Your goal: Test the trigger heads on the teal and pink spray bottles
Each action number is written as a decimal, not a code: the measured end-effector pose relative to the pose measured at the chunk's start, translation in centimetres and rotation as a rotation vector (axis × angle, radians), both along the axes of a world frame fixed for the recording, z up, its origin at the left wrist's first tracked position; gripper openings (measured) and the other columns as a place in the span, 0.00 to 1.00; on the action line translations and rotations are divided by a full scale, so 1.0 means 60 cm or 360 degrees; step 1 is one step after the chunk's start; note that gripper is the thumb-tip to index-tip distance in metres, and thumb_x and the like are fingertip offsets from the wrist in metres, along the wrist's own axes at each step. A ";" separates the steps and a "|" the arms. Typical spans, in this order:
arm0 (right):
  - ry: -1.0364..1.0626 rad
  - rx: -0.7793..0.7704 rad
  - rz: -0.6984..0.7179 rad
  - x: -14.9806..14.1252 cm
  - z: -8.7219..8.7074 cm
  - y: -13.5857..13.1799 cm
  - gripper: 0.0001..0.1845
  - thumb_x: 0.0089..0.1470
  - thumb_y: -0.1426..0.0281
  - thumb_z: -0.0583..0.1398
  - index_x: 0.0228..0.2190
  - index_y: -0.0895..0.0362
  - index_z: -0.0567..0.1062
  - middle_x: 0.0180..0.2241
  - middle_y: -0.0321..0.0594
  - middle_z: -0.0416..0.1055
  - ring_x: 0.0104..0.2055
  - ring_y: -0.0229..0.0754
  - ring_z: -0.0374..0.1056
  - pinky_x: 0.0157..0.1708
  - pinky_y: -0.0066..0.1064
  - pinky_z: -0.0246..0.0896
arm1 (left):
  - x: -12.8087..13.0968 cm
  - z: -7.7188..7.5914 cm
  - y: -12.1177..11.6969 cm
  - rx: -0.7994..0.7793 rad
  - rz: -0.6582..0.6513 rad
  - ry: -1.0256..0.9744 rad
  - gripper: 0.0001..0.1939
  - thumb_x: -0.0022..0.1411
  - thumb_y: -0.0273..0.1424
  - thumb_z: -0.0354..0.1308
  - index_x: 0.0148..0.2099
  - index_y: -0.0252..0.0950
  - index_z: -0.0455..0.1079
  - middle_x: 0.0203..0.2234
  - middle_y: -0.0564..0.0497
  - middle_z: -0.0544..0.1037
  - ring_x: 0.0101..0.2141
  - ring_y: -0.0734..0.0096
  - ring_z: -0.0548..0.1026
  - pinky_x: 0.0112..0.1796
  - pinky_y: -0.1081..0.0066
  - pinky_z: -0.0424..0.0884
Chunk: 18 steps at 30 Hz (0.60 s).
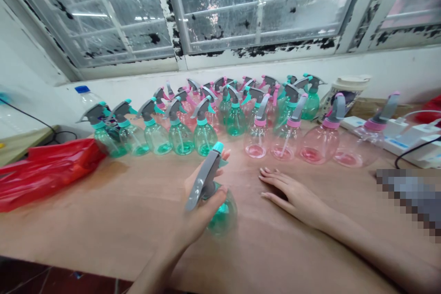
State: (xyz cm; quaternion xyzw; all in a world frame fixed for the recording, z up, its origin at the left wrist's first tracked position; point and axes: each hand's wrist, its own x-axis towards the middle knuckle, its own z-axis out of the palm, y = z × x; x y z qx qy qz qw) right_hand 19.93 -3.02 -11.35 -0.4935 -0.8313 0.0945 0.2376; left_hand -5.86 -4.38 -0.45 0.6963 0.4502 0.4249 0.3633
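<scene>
My left hand [203, 211] is wrapped round the neck of a green spray bottle [225, 216] with a grey and teal trigger head. That bottle stands at the middle of the table, in front of the others. To its right, my right hand [287, 193] lies on the wooden table [138, 229] with its fingers stretched out and holding nothing. Beyond my left hand stands a row of green spray bottles [182, 140]. Past my right hand is a row of pink spray bottles [285, 142]. More green and pink bottles are crowded behind these rows.
A red plastic bag [58, 165] lies at the left. At the right are white power strips [409, 140] with cables, a lidded paper cup [344, 92] and a pixelated flat object [409, 197]. A blue-capped bottle [84, 96] stands by the wall under the barred window [262, 4].
</scene>
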 end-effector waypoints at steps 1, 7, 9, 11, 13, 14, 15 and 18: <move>-0.0002 -0.0003 0.0000 0.001 0.000 0.000 0.26 0.63 0.55 0.53 0.56 0.56 0.70 0.61 0.46 0.63 0.63 0.52 0.57 0.62 0.53 0.54 | 0.000 -0.002 0.001 0.0020 0.0001 0.0005 0.22 0.57 0.32 0.55 0.55 0.43 0.71 0.45 0.47 0.79 0.51 0.55 0.74 0.49 0.56 0.73; -0.0025 -0.0021 0.0012 0.004 -0.001 0.001 0.27 0.63 0.55 0.52 0.56 0.58 0.69 0.61 0.47 0.63 0.64 0.51 0.57 0.62 0.52 0.54 | 0.003 -0.007 0.011 0.0158 -0.0009 0.0010 0.25 0.55 0.30 0.57 0.56 0.45 0.69 0.45 0.49 0.80 0.46 0.58 0.78 0.47 0.57 0.76; -0.0005 -0.0016 0.0015 0.004 -0.002 0.001 0.26 0.63 0.56 0.53 0.56 0.57 0.69 0.61 0.46 0.63 0.64 0.51 0.57 0.62 0.52 0.53 | 0.003 -0.005 0.012 0.0172 -0.0022 0.0010 0.25 0.55 0.30 0.57 0.57 0.44 0.69 0.47 0.49 0.79 0.47 0.58 0.78 0.48 0.58 0.76; 0.0013 -0.0008 0.0018 0.005 -0.003 0.001 0.26 0.63 0.56 0.53 0.56 0.56 0.69 0.61 0.45 0.63 0.64 0.52 0.57 0.62 0.53 0.53 | 0.002 -0.003 0.012 0.0174 -0.0044 0.0010 0.26 0.54 0.30 0.57 0.57 0.42 0.68 0.51 0.48 0.77 0.48 0.58 0.77 0.49 0.58 0.76; 0.0019 -0.0002 0.0018 0.005 -0.004 0.001 0.25 0.62 0.56 0.54 0.56 0.55 0.70 0.61 0.45 0.63 0.64 0.52 0.57 0.62 0.53 0.53 | 0.001 -0.002 0.011 0.0170 -0.0078 0.0002 0.27 0.54 0.29 0.56 0.58 0.42 0.67 0.54 0.48 0.75 0.51 0.57 0.75 0.50 0.58 0.75; 0.0019 0.0000 0.0017 0.006 -0.004 0.001 0.25 0.62 0.56 0.53 0.56 0.55 0.70 0.61 0.45 0.63 0.64 0.52 0.57 0.62 0.53 0.53 | 0.001 -0.002 0.011 0.0165 -0.0098 -0.0003 0.27 0.54 0.29 0.56 0.58 0.43 0.67 0.54 0.48 0.74 0.50 0.58 0.76 0.50 0.58 0.75; 0.0016 0.0001 0.0018 0.006 -0.004 0.001 0.25 0.63 0.56 0.53 0.56 0.55 0.70 0.61 0.45 0.63 0.64 0.52 0.57 0.62 0.53 0.53 | 0.001 -0.001 0.011 0.0159 -0.0118 -0.0008 0.28 0.54 0.28 0.56 0.59 0.43 0.67 0.55 0.48 0.74 0.48 0.59 0.77 0.50 0.58 0.75; 0.0004 -0.0003 0.0018 0.007 -0.005 0.001 0.25 0.63 0.56 0.53 0.56 0.56 0.70 0.61 0.46 0.63 0.64 0.52 0.57 0.62 0.53 0.53 | 0.001 0.002 0.010 0.0135 -0.0145 -0.0014 0.29 0.54 0.28 0.56 0.59 0.45 0.66 0.55 0.49 0.73 0.34 0.66 0.80 0.49 0.56 0.75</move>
